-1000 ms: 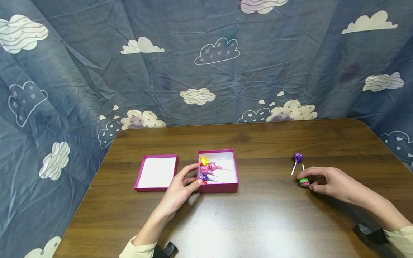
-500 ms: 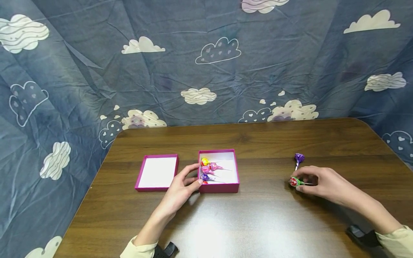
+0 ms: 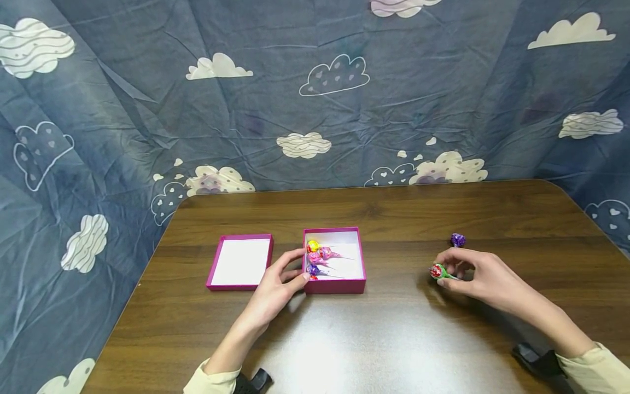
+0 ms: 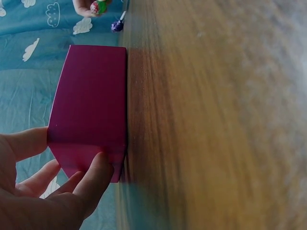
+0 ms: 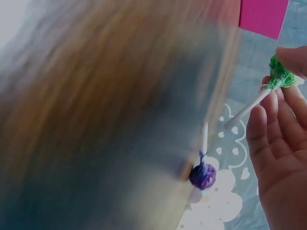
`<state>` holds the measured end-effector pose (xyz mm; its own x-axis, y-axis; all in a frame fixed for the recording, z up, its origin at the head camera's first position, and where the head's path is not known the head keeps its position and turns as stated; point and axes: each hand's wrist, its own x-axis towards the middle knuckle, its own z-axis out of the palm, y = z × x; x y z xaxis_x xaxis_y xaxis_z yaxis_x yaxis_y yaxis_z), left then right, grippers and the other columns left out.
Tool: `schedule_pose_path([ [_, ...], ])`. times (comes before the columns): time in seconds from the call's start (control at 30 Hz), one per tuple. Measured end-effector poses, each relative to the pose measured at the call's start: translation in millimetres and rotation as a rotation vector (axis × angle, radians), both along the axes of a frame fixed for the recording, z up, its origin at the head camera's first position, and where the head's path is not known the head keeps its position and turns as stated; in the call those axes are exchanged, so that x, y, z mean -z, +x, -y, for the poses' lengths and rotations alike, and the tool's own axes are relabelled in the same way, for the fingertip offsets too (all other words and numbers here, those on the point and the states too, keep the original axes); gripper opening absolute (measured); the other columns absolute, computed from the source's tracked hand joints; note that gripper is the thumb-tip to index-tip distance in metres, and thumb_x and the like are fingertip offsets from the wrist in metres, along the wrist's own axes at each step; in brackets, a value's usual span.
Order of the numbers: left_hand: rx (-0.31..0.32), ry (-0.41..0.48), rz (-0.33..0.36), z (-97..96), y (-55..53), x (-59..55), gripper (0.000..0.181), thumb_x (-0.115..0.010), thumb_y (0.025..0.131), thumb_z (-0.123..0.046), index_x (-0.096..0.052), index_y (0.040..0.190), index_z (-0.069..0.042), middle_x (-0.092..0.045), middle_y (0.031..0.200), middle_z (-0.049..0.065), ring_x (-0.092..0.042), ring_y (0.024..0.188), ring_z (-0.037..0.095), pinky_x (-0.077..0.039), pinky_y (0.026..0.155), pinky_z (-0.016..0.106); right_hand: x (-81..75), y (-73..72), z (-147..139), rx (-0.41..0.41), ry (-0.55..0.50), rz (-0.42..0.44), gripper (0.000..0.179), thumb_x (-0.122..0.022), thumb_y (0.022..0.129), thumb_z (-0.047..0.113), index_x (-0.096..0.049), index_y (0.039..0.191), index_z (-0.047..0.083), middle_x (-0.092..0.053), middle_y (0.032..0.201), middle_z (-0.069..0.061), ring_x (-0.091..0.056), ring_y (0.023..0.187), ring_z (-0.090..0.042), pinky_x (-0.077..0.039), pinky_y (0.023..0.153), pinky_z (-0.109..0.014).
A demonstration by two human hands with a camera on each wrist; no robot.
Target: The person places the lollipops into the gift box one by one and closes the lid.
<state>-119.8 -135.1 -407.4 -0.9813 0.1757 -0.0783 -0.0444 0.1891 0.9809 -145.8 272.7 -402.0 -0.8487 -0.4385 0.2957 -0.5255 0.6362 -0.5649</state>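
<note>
My right hand (image 3: 474,271) pinches a lollipop (image 3: 437,271) in a red and green wrapper, its white stick pointing back toward the palm. Just behind that hand lies a purple-wrapped lollipop (image 3: 458,239); its stick shows in the right wrist view. At the pink box (image 3: 336,287), my left hand (image 3: 273,287) rests its fingers on the left wall, with the thumb at the front left corner. Inside the box, along the left side, are a yellow lollipop (image 3: 313,246), pink lollipops (image 3: 325,253) and a blue-purple lollipop (image 3: 313,270), plus a bit of red at the front.
The box's lid (image 3: 239,262), white inside with a pink rim, lies left of the box, close to my left hand. A wooden table (image 3: 394,328) carries everything. Behind its far edge hangs a blue cloth (image 3: 266,109) with cloud prints.
My right hand has picked up the red and green lollipop, turned it and carried it left. It now covers the purple lollipop's stick in the head view. The left hand stays at the box.
</note>
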Motion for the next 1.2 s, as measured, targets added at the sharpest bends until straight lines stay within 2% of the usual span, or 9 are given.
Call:
schedule_pose_path([
  [0.2, 0.007, 0.008, -0.007, 0.3, -0.5, 0.3, 0.050, -0.066, 0.093, -0.012, -0.052, 0.142, -0.017, -0.050, 0.143, 0.010, -0.057, 0.118, 0.029, -0.047, 0.094, 0.043, -2.1, -2.4, 11, -0.037, -0.030, 0.021, 0.033, -0.083, 0.079, 0.012, -0.065, 0.103, 0.025, -0.062, 0.085, 0.013, -0.057, 0.076, -0.007, -0.046, 0.066, -0.021],
  [0.5, 0.006, -0.001, -0.012, 0.1, -0.3, -0.1, 0.050, -0.066, 0.094, -0.013, -0.052, 0.142, -0.017, -0.049, 0.143, 0.009, -0.056, 0.119, 0.030, -0.047, 0.094, 0.044, -5.5, -2.7, 27, -0.120, -0.072, -0.011, 0.036, -0.083, 0.079, 0.009, -0.065, 0.104, 0.026, -0.063, 0.087, 0.016, -0.058, 0.077, -0.005, -0.047, 0.067, -0.023],
  [0.7, 0.003, -0.002, -0.014, 0.1, -0.2, 0.3, 0.050, -0.066, 0.093, -0.011, -0.052, 0.142, -0.017, -0.050, 0.143, 0.009, -0.056, 0.119, 0.030, -0.047, 0.094, 0.044, -8.5, -3.1, 37, -0.140, -0.082, -0.014, 0.036, -0.083, 0.079, 0.009, -0.065, 0.107, 0.024, -0.064, 0.088, 0.016, -0.058, 0.077, -0.006, -0.048, 0.067, -0.023],
  [0.97, 0.004, -0.007, 0.002, 0.4, -0.3, -0.2, 0.050, -0.065, 0.094, -0.014, -0.051, 0.142, -0.017, -0.048, 0.144, 0.008, -0.055, 0.120, 0.030, -0.047, 0.094, 0.045, -14.9, -4.4, 51, -0.156, -0.141, 0.035, 0.033, -0.080, 0.083, 0.012, -0.066, 0.111, 0.023, -0.067, 0.093, 0.014, -0.060, 0.079, -0.007, -0.049, 0.070, -0.024],
  [1.2, 0.001, 0.004, -0.011, -0.1, -1.9, 1.4, 0.050, -0.065, 0.094, -0.012, -0.052, 0.142, -0.015, -0.049, 0.143, 0.011, -0.057, 0.118, 0.030, -0.048, 0.093, 0.044, -22.7, -7.8, 65, -0.184, -0.167, 0.075, 0.030, -0.079, 0.085, 0.015, -0.067, 0.112, 0.023, -0.067, 0.093, 0.013, -0.061, 0.078, -0.008, -0.050, 0.067, -0.023],
])
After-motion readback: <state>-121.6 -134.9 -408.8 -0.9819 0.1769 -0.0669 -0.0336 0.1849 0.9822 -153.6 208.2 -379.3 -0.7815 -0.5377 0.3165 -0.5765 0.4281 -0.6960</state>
